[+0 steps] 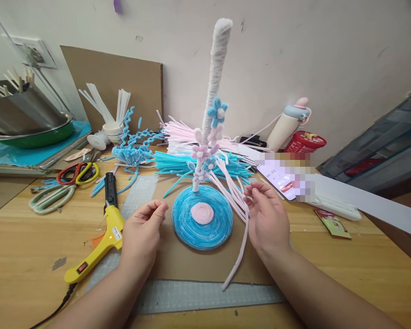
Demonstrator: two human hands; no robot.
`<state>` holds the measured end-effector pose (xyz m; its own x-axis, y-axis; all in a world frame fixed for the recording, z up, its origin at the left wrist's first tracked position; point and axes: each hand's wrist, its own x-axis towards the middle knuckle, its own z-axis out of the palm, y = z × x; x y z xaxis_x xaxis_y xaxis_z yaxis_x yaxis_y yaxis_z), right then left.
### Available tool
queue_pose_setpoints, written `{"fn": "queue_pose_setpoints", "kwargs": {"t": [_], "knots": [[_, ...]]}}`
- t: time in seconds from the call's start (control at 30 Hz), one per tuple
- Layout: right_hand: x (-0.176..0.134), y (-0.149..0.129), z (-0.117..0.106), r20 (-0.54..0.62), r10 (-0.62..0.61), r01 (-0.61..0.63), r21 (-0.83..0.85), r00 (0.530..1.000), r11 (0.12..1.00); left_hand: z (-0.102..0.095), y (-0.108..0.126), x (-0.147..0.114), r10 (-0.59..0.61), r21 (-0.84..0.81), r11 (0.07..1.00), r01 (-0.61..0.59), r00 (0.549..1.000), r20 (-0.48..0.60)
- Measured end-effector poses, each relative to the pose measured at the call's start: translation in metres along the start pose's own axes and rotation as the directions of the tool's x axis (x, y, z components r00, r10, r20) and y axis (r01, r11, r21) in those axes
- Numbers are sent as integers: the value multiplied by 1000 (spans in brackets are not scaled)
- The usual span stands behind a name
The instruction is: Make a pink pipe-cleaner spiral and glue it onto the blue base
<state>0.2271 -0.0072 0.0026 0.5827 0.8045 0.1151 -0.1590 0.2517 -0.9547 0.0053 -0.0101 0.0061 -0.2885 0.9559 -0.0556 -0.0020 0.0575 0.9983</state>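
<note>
My left hand (142,230) is closed in a pinch left of the blue disc; anything between its fingertips is too small to make out. On the right, my right hand (269,217) has its fingers curled at a pale pink pipe cleaner (239,258), whose end hangs down in a curve. Between both hands a round base (185,228) of coiled blue pipe cleaner lies on brown cardboard, with a pink oval coil (202,213) on it. From its back edge rises a white wrapped stem (216,68), leaning slightly right, with blue flowers (217,112) and pink flowers (200,154).
A yellow glue gun (106,242) lies at left, near scissors (51,198). Behind the base are bundles of blue pipe cleaners (174,163) and pink ones (181,132). A phone (277,179), a bottle (284,130) and a red tub (304,142) are at right.
</note>
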Motion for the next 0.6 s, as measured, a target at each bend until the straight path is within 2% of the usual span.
{"fn": "queue_pose_setpoints", "kwargs": {"t": [0.07,0.13,0.17,0.23,0.27,0.3,0.33,0.4,0.47,0.53,0.6], "knots": [[-1,0,0,94,11,-3,-83,995,997,1,2,-1,6,-14,1000,-5,1000,26],[-4,-2,0,308,23,59,-255,951,965,1,1,-1,-16,-44,999,17,999,30],[-6,-3,0,444,24,146,-344,896,927,0,0,0,-31,-53,998,33,999,30],[-13,-4,1,678,22,393,-453,735,800,-1,-4,1,-39,-7,999,40,998,48],[-16,-4,2,753,23,508,-466,657,724,-1,-6,2,-7,54,999,3,997,74],[-19,-3,2,799,28,593,-468,601,655,-1,-8,2,57,142,987,-75,990,126],[-22,-1,3,819,37,644,-476,572,599,-1,-10,2,140,246,951,-186,971,194],[-26,3,3,813,43,674,-510,581,535,1,-12,0,287,421,805,-419,895,342],[-28,8,3,785,31,662,-542,619,518,4,-12,-3,347,519,650,-555,825,447],[-28,11,2,771,20,652,-553,637,518,6,-11,-6,337,568,577,-587,804,489],[-27,13,2,770,14,653,-550,637,521,7,-11,-7,313,583,554,-594,798,515]]}}
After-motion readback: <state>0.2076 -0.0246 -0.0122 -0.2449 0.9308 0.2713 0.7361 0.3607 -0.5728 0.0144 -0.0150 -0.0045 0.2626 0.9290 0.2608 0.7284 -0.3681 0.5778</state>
